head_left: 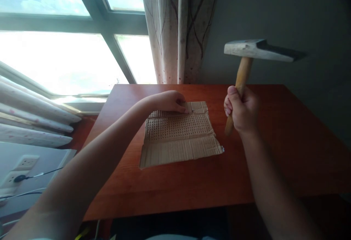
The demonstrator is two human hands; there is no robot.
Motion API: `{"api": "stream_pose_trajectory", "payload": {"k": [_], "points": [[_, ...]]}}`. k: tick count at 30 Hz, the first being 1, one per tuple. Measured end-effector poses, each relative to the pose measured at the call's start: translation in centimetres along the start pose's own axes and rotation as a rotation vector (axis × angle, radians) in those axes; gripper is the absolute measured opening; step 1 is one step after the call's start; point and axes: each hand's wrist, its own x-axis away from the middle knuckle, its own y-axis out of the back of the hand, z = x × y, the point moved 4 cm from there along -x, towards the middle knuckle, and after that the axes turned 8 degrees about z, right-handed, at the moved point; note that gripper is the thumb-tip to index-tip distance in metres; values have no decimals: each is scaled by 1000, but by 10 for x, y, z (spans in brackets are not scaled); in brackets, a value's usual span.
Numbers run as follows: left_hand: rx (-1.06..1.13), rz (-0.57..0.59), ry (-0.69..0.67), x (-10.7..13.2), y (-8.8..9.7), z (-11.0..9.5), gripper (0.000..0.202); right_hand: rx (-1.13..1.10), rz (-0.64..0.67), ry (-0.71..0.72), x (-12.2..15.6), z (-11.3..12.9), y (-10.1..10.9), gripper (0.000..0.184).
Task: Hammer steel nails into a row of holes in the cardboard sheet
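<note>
My right hand (pixel 242 108) is wrapped round the wooden handle of a hammer (pixel 244 70). The hammer is raised above the table's right half, its metal head uppermost and blurred at the tapered end. Over the far part of a cardboard sheet (pixel 178 150), my left hand (pixel 174 102) rests with its fingers curled together and fingertips low on the surface. Whatever those fingers pinch is too small or hidden to make out. Rows of small holes cover the middle of the cardboard, and creases run across it.
The cardboard lies on a reddish-brown wooden table (pixel 123 192). Beyond the table hangs a patterned curtain (pixel 167 31), beside a bright window (pixel 63 57) on the left. A wall socket with a black plug (pixel 20 178) and cables is at lower left. A dark wall (pixel 274 13) stands behind on the right.
</note>
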Motion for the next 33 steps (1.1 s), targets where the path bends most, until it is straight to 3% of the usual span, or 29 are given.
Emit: {"api": "stream_pose_trajectory", "payload": {"k": [7,23,28,33], "points": [[136,162,25,-4,4,0,36,-190,-49,30,-20,-26,-19,49],[143,176,55,-10,10,-1,33,-195,-186,170,-3,-37,-11,44],[116,192,45,-12,11,-2,34,-218,-113,201,-4,-35,-8,34],[136,181,68,-8,11,-5,35,-249,4,176,-6,-29,-8,35]]}}
